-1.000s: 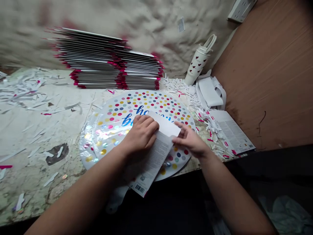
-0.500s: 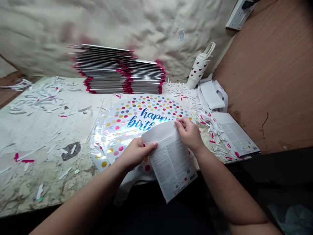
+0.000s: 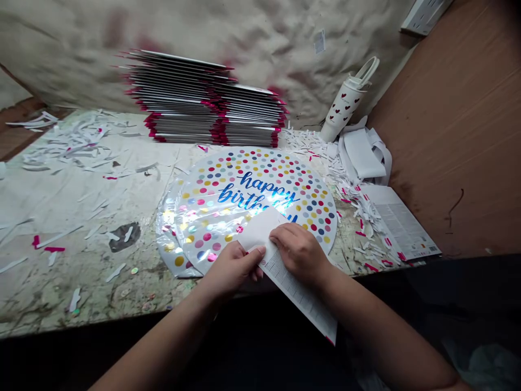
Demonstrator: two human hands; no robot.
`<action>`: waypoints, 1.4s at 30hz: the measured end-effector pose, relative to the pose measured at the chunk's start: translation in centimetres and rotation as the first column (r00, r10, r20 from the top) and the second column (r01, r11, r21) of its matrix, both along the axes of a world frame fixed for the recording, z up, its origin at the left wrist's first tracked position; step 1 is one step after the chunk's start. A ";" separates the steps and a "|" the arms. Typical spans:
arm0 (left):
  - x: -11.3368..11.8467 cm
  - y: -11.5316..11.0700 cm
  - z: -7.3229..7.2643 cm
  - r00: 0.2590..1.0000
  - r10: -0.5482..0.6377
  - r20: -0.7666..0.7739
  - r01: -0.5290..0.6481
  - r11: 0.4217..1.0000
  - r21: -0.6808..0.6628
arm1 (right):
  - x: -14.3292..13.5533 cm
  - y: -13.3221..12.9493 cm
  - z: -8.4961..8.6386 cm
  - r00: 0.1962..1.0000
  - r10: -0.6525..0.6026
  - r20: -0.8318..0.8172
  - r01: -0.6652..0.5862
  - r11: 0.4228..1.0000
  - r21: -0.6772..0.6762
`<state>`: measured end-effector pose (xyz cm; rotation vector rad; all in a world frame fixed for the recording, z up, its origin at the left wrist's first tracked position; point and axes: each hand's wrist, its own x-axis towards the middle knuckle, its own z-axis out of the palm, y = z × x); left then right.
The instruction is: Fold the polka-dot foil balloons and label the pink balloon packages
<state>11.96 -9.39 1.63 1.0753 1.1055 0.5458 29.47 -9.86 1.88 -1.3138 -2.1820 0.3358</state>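
Note:
A white printed paper envelope [image 3: 299,298] with a plain flap and rows of small text is tilted between my hands, near the table's front edge. My left hand [image 3: 232,271] grips its left edge just below the flap, thumb on top. The curled fingers of my right hand [image 3: 303,252] are closed at the base of the flap and cover part of the printed face. Beneath and behind the envelope lie flat foil balloons [image 3: 254,163] with coloured dots and blue "happy birthday" lettering, partly hidden by it.
Two uneven stacks of pink-edged flat envelopes [image 3: 183,103] stand at the back. A white tumbler with hearts [image 3: 343,106] leans at the back right, beside a white paper roll [image 3: 363,155]. Another printed envelope [image 3: 402,222] lies at the right. Paper scraps [image 3: 69,138] litter the table.
My right hand has moved down and left from the flap's top corner to its base. The envelope has turned, its lower end swinging right. The view has shifted slightly.

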 end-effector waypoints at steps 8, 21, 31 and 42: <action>0.3 -0.4 1.3 0.992 -0.009 -0.122 0.020 0.996 0.092 | 0.1 -0.3 2.2 0.999 0.031 0.028 -0.027 0.989 -0.147; 0.5 -0.3 2.8 0.985 -0.063 -0.162 0.086 0.986 0.142 | -0.4 -1.5 3.5 0.904 0.071 0.421 -0.064 0.997 -0.031; -0.7 0.0 2.4 0.982 -0.047 -0.183 0.076 0.985 0.157 | 3.5 -0.8 5.0 0.747 -0.228 0.624 0.233 0.969 0.075; -0.7 -1.6 2.9 0.999 -0.048 -0.009 0.047 0.935 0.352 | 0.8 -4.0 3.4 0.942 -0.136 0.308 0.088 0.982 0.164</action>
